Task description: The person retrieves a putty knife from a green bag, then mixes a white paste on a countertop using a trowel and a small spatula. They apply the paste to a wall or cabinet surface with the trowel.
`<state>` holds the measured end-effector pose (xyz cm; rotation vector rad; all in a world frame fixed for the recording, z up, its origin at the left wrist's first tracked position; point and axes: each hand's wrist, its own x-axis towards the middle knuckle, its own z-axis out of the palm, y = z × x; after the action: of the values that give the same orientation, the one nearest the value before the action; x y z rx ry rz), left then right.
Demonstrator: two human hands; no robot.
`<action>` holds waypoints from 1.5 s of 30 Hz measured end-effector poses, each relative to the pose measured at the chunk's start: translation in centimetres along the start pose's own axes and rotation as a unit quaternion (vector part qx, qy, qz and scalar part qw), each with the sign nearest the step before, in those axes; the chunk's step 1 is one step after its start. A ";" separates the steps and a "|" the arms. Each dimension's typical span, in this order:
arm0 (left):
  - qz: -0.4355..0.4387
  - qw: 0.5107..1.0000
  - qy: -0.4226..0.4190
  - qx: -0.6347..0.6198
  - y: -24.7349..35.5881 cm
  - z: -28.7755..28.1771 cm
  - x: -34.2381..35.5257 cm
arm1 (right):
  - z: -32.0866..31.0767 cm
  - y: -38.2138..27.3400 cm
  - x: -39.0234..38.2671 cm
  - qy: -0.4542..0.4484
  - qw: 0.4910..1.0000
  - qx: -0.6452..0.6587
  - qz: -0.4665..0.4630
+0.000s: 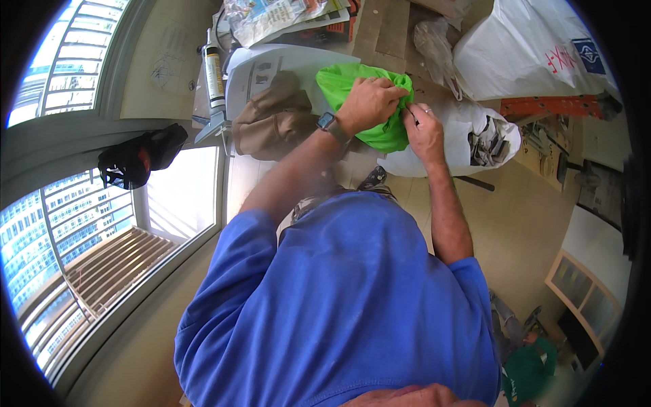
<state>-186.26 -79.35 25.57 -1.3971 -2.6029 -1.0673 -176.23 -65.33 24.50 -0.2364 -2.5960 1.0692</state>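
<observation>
A bright green fabric bag (339, 80) lies bunched at the top middle. My left hand (371, 98) has its fingers closed on the bag's upper right part. Just to the right, my right hand (422, 130) is closed at the bag's edge, pinching what seems a thin dark cord, too small to be sure. Left of the bag a brown cloth item (271, 119) lies on a white printed sheet (254, 74). Under and right of my hands is a white sack (502, 146) holding grey scraps.
A sealant gun (215, 88), papers in plastic (264, 17), a large white bag (515, 47), cardboard (376, 34) and an orange ladder (549, 107) surround the work spot. A black bag (139, 159) rests by the left windows. A person in green (532, 370) is at lower right.
</observation>
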 end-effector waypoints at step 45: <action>-0.089 0.986 -0.055 -0.133 -0.4 0.1 3.8 | -0.3 0.5 0.0 0.120 0.987 0.098 -0.039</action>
<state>-188.80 -76.67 26.47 -1.3189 -2.7935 -1.4495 -176.16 -64.76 24.33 -0.2004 -2.2527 1.1806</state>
